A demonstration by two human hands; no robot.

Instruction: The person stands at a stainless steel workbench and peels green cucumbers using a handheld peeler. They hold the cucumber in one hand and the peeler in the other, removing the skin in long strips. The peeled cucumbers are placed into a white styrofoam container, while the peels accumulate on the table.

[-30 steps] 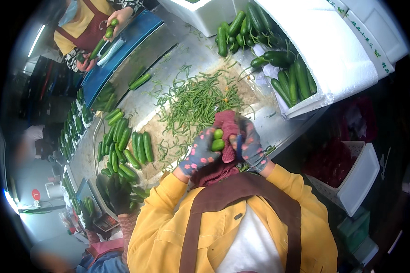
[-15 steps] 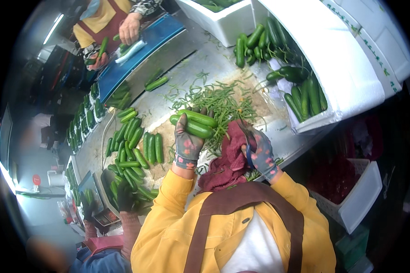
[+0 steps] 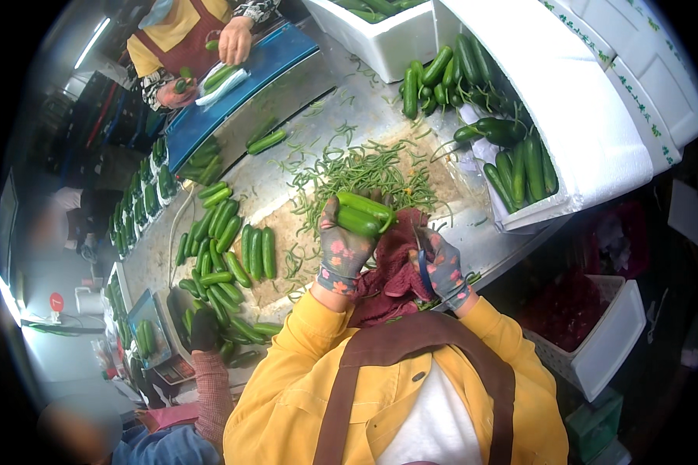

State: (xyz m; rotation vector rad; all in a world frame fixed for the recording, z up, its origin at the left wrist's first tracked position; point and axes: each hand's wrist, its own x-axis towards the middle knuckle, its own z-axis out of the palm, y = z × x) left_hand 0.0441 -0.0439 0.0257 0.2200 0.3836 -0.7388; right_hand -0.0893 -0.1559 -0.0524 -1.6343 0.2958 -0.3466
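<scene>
Two smooth green cucumbers [image 3: 362, 215] lie side by side in my left hand [image 3: 342, 249], whose patterned grey glove is closed round them. A short stem end shows at their right tip. Blue-handled scissors [image 3: 424, 270] are in my gloved right hand [image 3: 444, 267], just right of the cucumbers; their blades are partly hard to make out. Between and below my hands a dark red cloth [image 3: 391, 271] lies crumpled. Behind the cucumbers, thin green stem trimmings [image 3: 364, 167] are heaped on the metal table [image 3: 310, 128].
Loose cucumbers [image 3: 223, 225] lie to the left, where a co-worker's dark-gloved hand [image 3: 205, 329] reaches in. A white foam box [image 3: 597, 147] with cucumbers stands right, another foam box [image 3: 387, 46] behind. Across the table a person handles cucumbers at a blue-topped surface [image 3: 248, 74].
My left hand has moved right with the cucumbers, turning them so their stem end comes near the scissors. The co-worker on the left has shifted, and the person opposite has set a cucumber down.
</scene>
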